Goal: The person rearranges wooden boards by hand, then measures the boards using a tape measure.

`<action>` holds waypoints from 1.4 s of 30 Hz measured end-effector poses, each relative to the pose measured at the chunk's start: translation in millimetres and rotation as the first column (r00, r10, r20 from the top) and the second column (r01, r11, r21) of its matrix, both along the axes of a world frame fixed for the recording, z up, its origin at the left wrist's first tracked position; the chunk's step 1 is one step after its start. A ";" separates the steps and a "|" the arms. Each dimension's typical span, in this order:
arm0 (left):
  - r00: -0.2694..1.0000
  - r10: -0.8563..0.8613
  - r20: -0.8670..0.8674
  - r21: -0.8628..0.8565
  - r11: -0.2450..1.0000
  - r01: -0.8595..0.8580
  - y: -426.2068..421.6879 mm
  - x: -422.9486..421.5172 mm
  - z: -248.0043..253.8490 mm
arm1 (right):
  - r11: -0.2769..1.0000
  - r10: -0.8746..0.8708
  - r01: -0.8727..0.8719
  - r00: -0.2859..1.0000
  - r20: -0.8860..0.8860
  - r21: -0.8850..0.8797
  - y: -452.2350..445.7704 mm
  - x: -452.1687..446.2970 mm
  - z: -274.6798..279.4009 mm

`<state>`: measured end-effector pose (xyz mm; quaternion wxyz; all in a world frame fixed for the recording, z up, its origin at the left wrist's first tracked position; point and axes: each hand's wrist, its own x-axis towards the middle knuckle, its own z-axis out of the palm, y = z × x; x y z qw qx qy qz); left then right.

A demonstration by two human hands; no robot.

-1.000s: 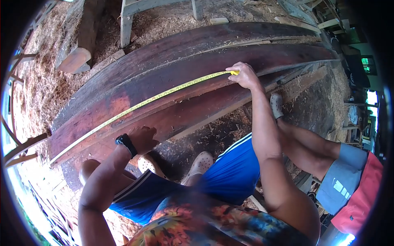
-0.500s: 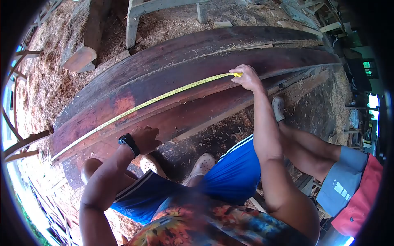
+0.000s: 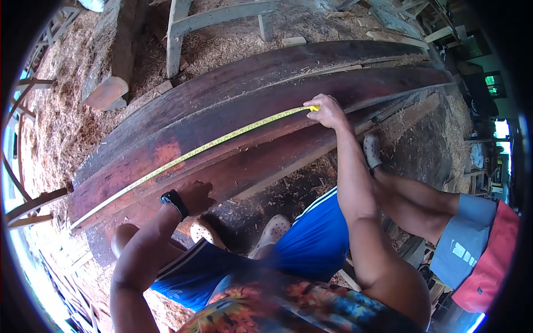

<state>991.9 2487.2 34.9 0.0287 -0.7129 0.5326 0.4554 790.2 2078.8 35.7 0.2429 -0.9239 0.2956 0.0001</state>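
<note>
A yellow tape measure (image 3: 244, 130) stretches along a dark reddish wooden plank (image 3: 383, 83), from its far left end to my right hand (image 3: 331, 114). That hand is closed on the yellow case end of the tape, just over the plank. My left hand (image 3: 197, 198), with a black watch (image 3: 175, 203) at the wrist, is over the nearest plank (image 3: 261, 161). Its fingers are loosely bent and apart, with nothing seen in them; whether it touches the wood I cannot tell.
Another dark plank (image 3: 239, 69) lies behind. Wood shavings (image 3: 61, 122) cover the floor. A squared timber (image 3: 114, 61) and a wooden trestle (image 3: 222, 21) stand beyond the planks. At the right stands another person in grey shorts (image 3: 463, 238), close to my right arm.
The view has shifted slightly. The tape stays stretched along the plank in my right hand, and my left hand holds nearly the same place.
</note>
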 end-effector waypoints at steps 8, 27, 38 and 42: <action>0.999 -0.032 0.007 0.018 0.999 0.032 -2.8 -1.9 6.8 | 1.000 -0.014 0.014 1.000 -0.020 -0.004 -6.9 3.4 -1.6; 1.000 -0.001 -0.001 0.085 0.996 0.001 -10.9 -3.7 12.2 | 1.000 0.006 -0.006 1.000 -0.029 0.004 -7.4 -3.1 -7.6; 0.975 -0.198 0.102 -0.202 0.955 0.215 14.8 7.8 -51.6 | 0.999 0.027 -0.031 0.994 0.102 0.044 4.1 -4.7 -4.0; 0.985 0.030 -0.170 -0.160 0.985 -0.058 1.5 0.3 -17.4 | 0.988 0.088 -0.080 0.995 -0.057 0.130 11.4 -1.4 8.8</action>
